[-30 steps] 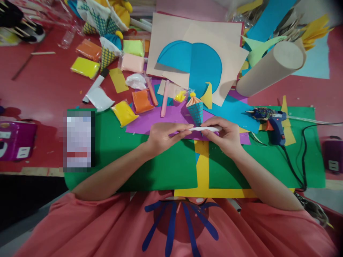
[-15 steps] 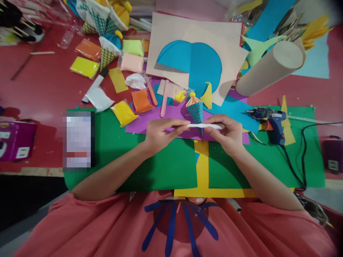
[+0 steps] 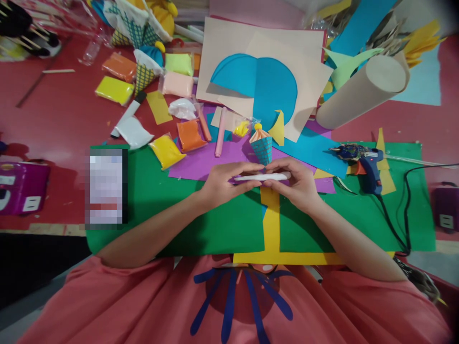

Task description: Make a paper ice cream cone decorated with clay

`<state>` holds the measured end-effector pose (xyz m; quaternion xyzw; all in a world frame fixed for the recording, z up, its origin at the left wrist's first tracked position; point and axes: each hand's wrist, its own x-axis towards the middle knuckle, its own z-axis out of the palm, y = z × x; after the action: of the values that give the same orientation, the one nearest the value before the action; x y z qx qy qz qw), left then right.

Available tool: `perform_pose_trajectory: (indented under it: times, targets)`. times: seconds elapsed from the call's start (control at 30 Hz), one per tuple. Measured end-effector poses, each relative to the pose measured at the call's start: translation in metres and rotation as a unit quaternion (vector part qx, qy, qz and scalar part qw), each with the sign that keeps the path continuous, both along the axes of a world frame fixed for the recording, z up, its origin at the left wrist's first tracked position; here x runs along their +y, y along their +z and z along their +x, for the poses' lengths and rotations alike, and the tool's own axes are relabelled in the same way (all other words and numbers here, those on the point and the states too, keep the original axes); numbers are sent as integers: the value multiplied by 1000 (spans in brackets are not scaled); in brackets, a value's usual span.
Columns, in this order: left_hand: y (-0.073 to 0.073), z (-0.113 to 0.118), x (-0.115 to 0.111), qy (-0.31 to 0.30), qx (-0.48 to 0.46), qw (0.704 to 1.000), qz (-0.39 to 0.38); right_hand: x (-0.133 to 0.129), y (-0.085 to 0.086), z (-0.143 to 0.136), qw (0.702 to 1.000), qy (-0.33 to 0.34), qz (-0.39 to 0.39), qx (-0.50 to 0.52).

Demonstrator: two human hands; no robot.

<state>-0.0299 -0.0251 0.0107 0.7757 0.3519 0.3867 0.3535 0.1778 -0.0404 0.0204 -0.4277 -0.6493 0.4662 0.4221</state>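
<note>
Both hands: I see the left hand point(image 3: 221, 184) and right hand point(image 3: 301, 184) closer together and nearer the wearer than half a second ago, fingertips almost meeting.
Fingers: right fingers and thumb pinch the slim, white, clay-like strip point(image 3: 264, 177); left fingers arch over it, thumb beneath, but I cannot tell whether they pinch.
White strip: level between both hands; I judge its left length is better supported now.
Teal cone: gridded teal paper cone point(image 3: 261, 149), just beyond the fingertips.
Blue paper: rounded bright-blue paper point(image 3: 276, 83), farther off.
</note>
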Motion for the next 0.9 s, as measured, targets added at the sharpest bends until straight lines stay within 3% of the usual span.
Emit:
perform_pose_trajectory:
  times: [0.2, 0.33, 0.6, 0.9]
  targets:
    - [4, 0, 1, 31, -6, 998, 48, 2, -4, 0, 1000, 13, -11, 9]
    - [5, 0, 3, 63, -2, 998, 32, 4, -5, 2, 1000, 3, 5, 14]
    - [4, 2, 3, 5, 2, 1000, 1, 4, 1, 0, 999, 18, 42, -25]
    - [1, 0, 1, 45, -2, 998, 48, 2, -2, 0, 999, 4, 29, -22]
